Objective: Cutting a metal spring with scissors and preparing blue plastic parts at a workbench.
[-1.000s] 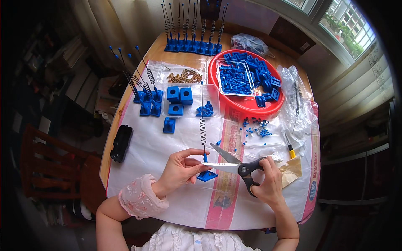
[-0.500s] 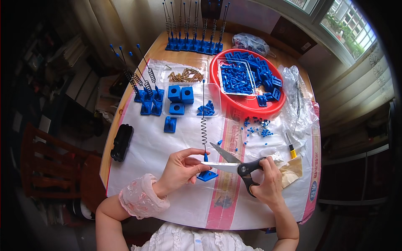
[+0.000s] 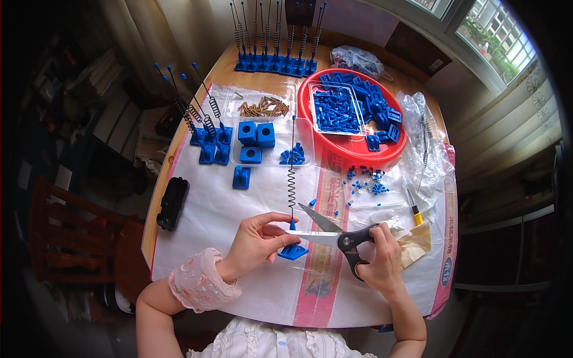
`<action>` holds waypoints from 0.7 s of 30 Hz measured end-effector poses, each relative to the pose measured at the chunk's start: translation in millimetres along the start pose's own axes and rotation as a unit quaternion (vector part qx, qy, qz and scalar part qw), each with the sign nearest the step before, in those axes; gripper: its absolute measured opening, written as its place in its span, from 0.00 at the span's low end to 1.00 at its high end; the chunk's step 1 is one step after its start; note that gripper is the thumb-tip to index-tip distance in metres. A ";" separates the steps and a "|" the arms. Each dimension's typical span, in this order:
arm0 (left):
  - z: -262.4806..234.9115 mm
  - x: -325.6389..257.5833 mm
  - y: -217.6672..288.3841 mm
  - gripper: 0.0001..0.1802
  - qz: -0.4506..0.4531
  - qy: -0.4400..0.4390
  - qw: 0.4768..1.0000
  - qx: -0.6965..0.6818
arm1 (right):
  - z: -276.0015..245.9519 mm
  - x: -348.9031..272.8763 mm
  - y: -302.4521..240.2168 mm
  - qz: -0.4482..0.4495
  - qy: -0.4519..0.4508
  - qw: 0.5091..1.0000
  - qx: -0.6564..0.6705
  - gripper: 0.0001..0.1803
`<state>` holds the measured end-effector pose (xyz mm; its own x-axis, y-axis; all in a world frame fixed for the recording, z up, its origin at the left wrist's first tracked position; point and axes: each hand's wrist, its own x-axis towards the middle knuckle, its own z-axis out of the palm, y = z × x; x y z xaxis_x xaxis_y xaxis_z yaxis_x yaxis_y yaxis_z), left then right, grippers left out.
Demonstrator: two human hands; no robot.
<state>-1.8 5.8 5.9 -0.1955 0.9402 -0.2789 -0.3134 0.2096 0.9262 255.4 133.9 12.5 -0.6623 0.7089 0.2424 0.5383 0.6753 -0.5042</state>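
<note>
one wooden table lies mostly hidden under a white sheet, with a window cut off at the upper right. your right hand grips black-handled scissors, blades spread; your left hand pinches a blue-footed spring piece before you, its neck partly covered; whether its base touches the sheet, i cannot tell.

Spread black-handled scissors, blades pointing nine and ten o'clock, dark spring standing toward twelve, its blue base at six
</note>
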 end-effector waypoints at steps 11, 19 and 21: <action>0.3 0.8 0.6 0.18 -0.010 -0.012 1.000 -0.002 | -3.7 1.3 -3.2 0.003 -0.015 1.000 -0.004 0.23; 0.4 0.6 0.9 0.17 -0.007 -0.007 1.000 0.001 | -2.6 0.4 -1.1 0.006 -0.013 1.000 -0.001 0.22; -0.6 0.9 -1.1 0.17 -0.004 -0.003 1.000 0.002 | -1.5 -0.1 -0.3 0.005 -0.010 1.000 0.001 0.23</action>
<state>-2.2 6.3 4.4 -0.1876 0.9402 -0.2842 -0.3102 0.2178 0.9254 256.1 133.9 13.8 -0.6669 0.7116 0.2211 0.5435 0.6676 -0.5089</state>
